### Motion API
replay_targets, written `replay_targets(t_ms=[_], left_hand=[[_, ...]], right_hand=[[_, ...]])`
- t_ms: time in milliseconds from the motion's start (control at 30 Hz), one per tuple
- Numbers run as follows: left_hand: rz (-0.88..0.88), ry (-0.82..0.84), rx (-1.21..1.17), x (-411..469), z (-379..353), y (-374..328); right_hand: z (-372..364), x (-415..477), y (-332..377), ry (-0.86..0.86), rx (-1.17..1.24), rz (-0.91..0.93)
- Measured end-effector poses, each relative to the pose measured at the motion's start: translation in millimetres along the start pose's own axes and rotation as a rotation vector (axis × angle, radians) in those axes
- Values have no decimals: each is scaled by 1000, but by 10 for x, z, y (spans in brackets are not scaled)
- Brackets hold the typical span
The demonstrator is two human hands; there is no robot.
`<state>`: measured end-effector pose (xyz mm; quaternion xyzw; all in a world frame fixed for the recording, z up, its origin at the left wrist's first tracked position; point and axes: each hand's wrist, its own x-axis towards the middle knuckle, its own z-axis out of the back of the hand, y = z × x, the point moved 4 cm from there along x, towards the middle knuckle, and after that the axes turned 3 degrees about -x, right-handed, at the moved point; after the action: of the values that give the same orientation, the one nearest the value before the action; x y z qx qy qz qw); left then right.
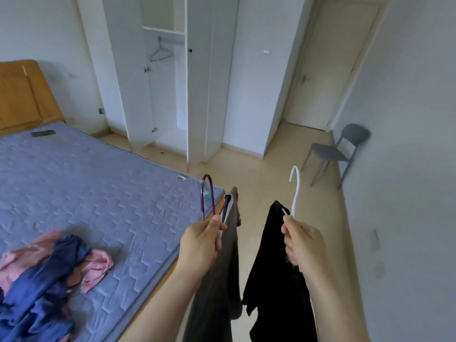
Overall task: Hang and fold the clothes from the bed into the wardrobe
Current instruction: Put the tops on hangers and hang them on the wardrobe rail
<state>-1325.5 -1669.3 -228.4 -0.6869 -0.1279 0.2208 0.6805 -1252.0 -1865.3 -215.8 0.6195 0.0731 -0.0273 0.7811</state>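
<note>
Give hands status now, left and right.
Left hand: grips purple hanger carrying grey garment.
Right hand: grips white hanger carrying black garment.

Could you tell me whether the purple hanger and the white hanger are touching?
Apart: the head view shows bare floor between the purple hanger and white hanger.
</note>
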Motion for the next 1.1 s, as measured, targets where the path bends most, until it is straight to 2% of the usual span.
replay_targets(t_ms=[333,700,867,1100], left_hand=[[20,148,47,704,-574,21],[-31,63,64,1642,-1153,-297],[41,73,10,2085,-1281,-330],[-8,145,33,2941,-1424,-498]], right_hand=[[368,431,-51,-121,-7,10],[460,1655,220,-71,6,52],[428,2127,253,-94,30,51],[279,2851,482,-165,-26,95]])
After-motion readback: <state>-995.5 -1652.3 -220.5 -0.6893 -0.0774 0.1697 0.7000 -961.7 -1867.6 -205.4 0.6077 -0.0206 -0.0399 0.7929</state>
